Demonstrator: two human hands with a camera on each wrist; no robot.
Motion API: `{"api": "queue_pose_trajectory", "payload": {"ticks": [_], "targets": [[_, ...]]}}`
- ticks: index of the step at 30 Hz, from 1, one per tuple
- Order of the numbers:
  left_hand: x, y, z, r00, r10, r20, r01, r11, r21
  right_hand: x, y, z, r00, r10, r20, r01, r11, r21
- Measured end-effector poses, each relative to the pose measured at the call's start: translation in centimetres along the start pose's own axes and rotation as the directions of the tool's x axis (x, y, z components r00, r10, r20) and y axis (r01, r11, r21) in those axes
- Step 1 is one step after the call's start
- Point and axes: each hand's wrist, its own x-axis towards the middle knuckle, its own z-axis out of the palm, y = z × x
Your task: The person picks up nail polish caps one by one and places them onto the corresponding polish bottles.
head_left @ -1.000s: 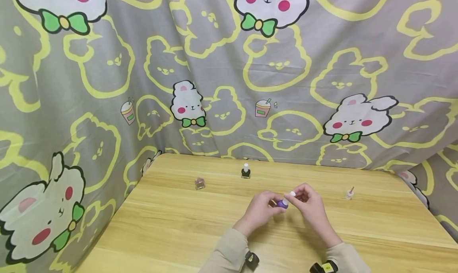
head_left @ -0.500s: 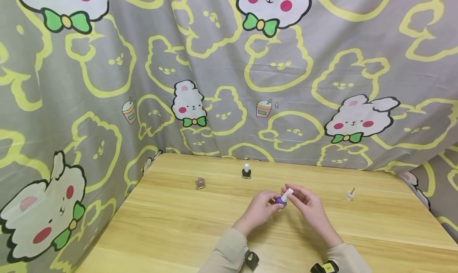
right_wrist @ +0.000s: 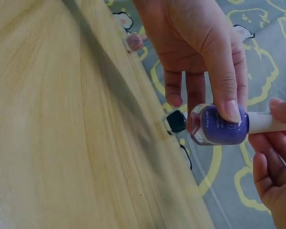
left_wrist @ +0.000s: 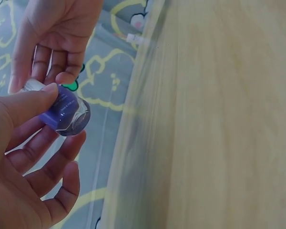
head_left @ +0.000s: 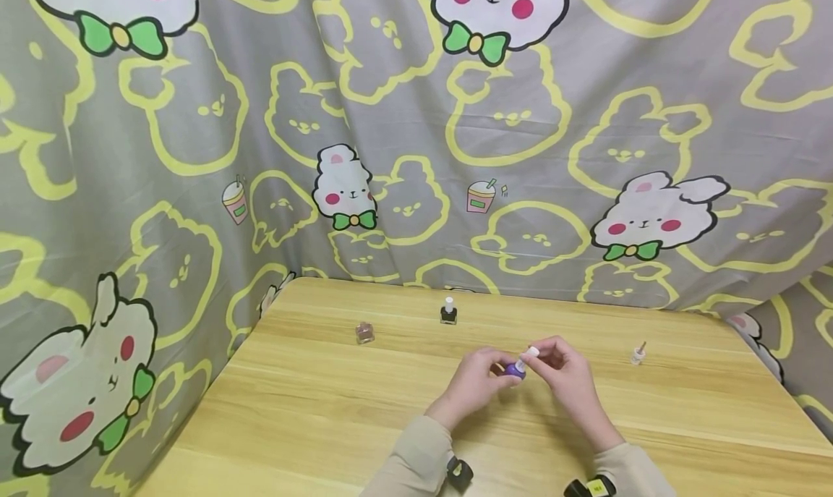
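My left hand (head_left: 478,381) grips the round glass body of a purple nail polish bottle (right_wrist: 224,126) between thumb and fingers, above the table. The bottle's long white cap (right_wrist: 267,123) tilts up and to the right in the head view. My right hand (head_left: 565,374) pinches that cap near its end with thumb and fingers. In the right wrist view the cap meets the bottle's neck. The left wrist view shows the purple bottle (left_wrist: 69,112) from its base, left thumb across it, with most of the cap hidden.
On the wooden table (head_left: 293,410) stand a black nail polish bottle (head_left: 448,314) with a white cap at the back, a small pinkish bottle (head_left: 365,333) to the left, and a small whitish bottle (head_left: 638,354) with a brownish top to the right. A patterned curtain (head_left: 403,135) hangs behind.
Half a second ago my right fingers were straighter along the cap; now they curl at its end again. The bottle tipped slightly left, then came back right. The other bottles stay put.
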Motion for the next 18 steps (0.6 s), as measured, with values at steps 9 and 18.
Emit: {"api": "queue_pose_trajectory", "payload": {"ticks": [9, 18], "targets": [[-0.07, -0.02, 0.24, 0.999, 0.018, -0.035, -0.019, 1.000, -0.009, -0.10, -0.30, 0.16, 0.998, 0.028, -0.059, -0.030, 0.999, -0.031], [-0.05, 0.19, 0.04, 0.997, 0.016, -0.076, -0.015, 1.000, 0.015, 0.09, 0.08, 0.18, 1.000, -0.020, -0.014, 0.021, 0.998, 0.066]]}}
